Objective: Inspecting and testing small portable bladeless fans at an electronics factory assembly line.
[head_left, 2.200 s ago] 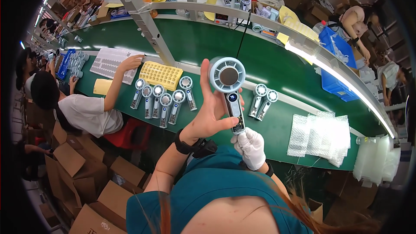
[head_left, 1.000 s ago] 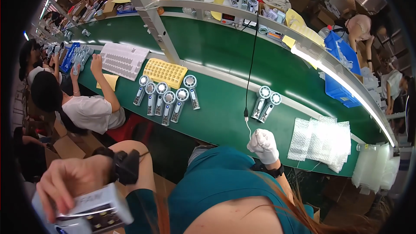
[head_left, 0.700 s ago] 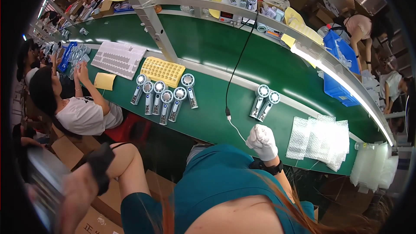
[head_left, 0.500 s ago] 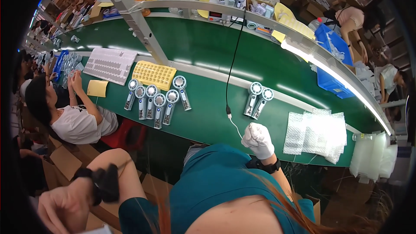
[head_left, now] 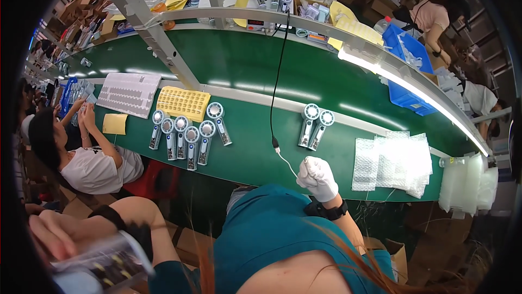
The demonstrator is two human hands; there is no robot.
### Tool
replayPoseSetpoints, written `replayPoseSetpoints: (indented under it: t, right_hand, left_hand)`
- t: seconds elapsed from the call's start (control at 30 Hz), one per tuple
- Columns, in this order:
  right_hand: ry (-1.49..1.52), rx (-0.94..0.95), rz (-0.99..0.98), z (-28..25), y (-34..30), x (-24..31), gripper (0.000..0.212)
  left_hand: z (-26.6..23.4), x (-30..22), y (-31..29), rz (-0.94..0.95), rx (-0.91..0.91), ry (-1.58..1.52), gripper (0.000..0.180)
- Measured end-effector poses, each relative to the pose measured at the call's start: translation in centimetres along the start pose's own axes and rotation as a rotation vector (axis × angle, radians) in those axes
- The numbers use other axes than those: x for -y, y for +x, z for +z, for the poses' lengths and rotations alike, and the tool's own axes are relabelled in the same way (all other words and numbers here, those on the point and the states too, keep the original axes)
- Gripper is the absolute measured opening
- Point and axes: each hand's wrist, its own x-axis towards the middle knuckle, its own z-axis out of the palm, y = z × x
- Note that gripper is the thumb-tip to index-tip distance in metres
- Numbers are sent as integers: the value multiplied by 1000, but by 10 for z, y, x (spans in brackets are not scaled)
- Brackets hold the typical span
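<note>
Head view: left hand [head_left: 54, 232] curls round a blurred handheld fan [head_left: 109, 264], gloved right hand [head_left: 318, 178] clenches a white cable [head_left: 287, 163]; fan-handling step, seemingly; next move calls for firm grip, free slack.

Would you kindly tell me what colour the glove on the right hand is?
White; the glove shows best in the head view.

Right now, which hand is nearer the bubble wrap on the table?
Right. The gloved right hand is just left of the bubble wrap; the left hand is farther off, at lower left.
</note>
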Motion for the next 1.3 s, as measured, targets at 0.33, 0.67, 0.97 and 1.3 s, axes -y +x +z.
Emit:
replayPoseSetpoints:
  t: [0.33, 0.67, 0.97, 1.3]
  right_hand:
    - [-19, -32, -36, -8, 3, -10, 34]
    - [-27, 49, -29, 1, 5, -11, 33]
    - [-36, -7, -54, -3, 1, -11, 33]
    - [-37, -19, -72, -9, -1, -9, 34]
  left_hand:
    - [-29, 9, -67, -762, -443, -499, 51]
    - [-20, 46, -156, -1186, -980, -237, 44]
    - [-18, 53, -152, -1208, -813, -328, 54]
    - [-16, 62, -141, -1172, -960, -229, 58]
